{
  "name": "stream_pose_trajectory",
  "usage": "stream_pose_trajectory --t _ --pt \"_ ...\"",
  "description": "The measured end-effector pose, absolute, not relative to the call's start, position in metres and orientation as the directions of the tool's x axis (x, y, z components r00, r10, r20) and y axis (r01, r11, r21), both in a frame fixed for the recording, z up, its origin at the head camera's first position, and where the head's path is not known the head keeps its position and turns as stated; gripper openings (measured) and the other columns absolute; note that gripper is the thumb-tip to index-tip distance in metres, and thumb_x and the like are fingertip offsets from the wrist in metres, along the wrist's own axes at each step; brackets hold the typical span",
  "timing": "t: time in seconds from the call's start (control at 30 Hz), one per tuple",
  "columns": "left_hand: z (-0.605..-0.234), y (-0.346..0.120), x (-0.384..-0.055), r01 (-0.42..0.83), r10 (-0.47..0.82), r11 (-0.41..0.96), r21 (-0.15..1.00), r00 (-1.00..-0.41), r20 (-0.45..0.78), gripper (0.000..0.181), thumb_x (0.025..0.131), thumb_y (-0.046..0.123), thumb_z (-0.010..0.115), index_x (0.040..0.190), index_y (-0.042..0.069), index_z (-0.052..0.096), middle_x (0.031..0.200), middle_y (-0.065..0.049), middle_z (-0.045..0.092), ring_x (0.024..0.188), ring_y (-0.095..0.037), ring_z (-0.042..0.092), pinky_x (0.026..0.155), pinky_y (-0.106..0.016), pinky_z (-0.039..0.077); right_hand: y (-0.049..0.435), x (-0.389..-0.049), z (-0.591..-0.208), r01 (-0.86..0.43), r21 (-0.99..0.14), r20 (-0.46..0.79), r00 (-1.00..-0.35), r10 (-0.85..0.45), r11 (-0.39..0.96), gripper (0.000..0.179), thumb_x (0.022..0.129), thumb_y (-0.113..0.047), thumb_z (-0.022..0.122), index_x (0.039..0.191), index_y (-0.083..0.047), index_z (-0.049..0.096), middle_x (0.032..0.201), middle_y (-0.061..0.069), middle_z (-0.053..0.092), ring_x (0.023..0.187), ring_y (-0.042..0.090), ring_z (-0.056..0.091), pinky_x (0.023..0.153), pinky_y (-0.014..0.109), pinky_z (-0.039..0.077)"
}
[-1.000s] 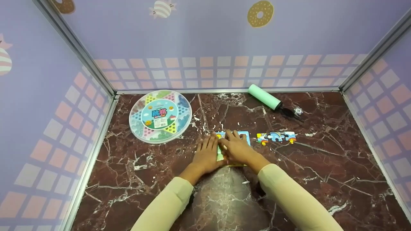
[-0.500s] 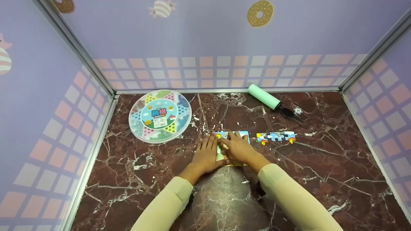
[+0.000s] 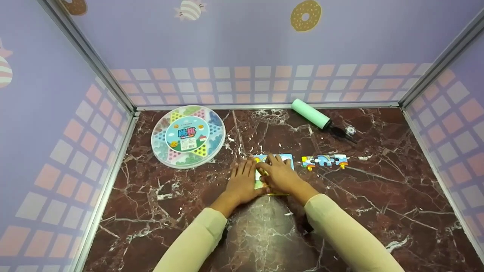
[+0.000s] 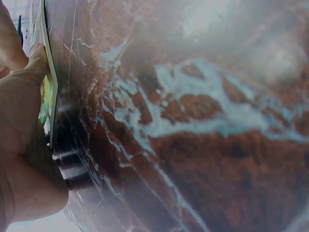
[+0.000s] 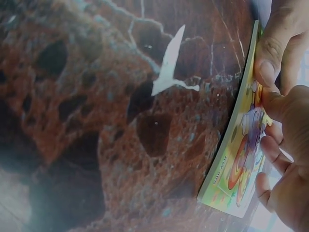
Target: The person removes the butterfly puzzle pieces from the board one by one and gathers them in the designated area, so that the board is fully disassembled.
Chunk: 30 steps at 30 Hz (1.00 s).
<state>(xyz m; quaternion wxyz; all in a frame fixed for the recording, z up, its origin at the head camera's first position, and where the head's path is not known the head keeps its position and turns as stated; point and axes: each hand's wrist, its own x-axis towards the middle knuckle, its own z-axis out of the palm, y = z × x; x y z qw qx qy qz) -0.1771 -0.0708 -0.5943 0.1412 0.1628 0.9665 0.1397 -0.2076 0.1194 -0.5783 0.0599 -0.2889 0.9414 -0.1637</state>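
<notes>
Brown marbled table [image 3: 378,211]. On it: puzzle [image 3: 259,184]; from puzzle, round game [image 3: 188,133] at ten o'clock, green tube [image 3: 311,114] at one, puzzle pieces [image 3: 324,161] toward three.

Head camera looks down from above; close wrist cameras share the puzzle [image 5: 243,133].

The light is soft and even on the lilac back wall [image 3: 242,45], while the glossy table [image 3: 385,219] throws back a pale glare at its near middle. I see a dark shadow under the right sleeve [image 3: 338,230]. The head view is fairly clear, its side walls [image 3: 38,94] splaying toward the edges. Both wrist views look hazier, with whitish washed-out patches; print on the puzzle board [image 5: 236,162] is soft.
</notes>
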Motion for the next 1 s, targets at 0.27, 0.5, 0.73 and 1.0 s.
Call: stream_pose_trajectory --t 0.27,0.5,0.73,1.0 --pt "-0.6043 -0.0734 -0.1803 0.288 0.368 0.895 0.341 -0.907 -0.202 0.122 0.098 0.080 0.061 0.177 0.002 0.012 0.187 -0.016 0.011 0.174 -0.039 0.013 0.142 -0.060 0.010 0.1213 -0.2072 -0.5779 -0.560 -0.342 0.013 -0.805 -0.593 0.754 0.049 0.101 -0.027 0.081 0.147 -0.020 0.068 0.133 0.013 0.060 0.127 0.036 0.057 0.094 0.058 0.046" --pt "-0.6050 -0.0727 -0.1808 0.288 0.369 0.896 0.337 -0.906 -0.207 0.118 0.099 0.075 0.064 0.177 0.002 0.014 0.187 -0.016 0.012 0.174 -0.039 0.014 0.142 -0.060 0.010 0.1235 -0.2076 -0.5753 -0.582 -0.361 0.013 -0.784 -0.620 0.729 0.045 0.103 -0.025 0.077 0.147 -0.018 0.069 0.134 0.015 0.059 0.126 0.037 0.055 0.096 0.060 0.047" --pt "-0.6011 -0.0725 -0.1806 0.278 0.364 0.903 0.329 -0.901 -0.237 0.117 0.100 0.072 0.066 0.177 0.003 0.013 0.188 -0.014 0.011 0.174 -0.037 0.012 0.142 -0.058 0.008 0.1226 -0.2083 -0.5716 -0.611 -0.345 0.036 -0.767 -0.640 0.712 0.042 0.100 -0.027 0.079 0.140 -0.015 0.075 0.133 0.017 0.060 0.120 0.038 0.053 0.093 0.062 0.048" --pt "-0.6030 -0.0724 -0.1809 0.285 0.365 0.904 0.319 -0.903 -0.226 0.116 0.099 0.071 0.067 0.177 0.003 0.014 0.187 -0.014 0.013 0.174 -0.037 0.012 0.142 -0.058 0.009 0.1225 -0.2089 -0.5708 -0.624 -0.312 0.048 -0.764 -0.644 0.717 0.036 0.099 -0.029 0.079 0.133 -0.015 0.078 0.136 0.017 0.061 0.120 0.037 0.053 0.094 0.066 0.050"
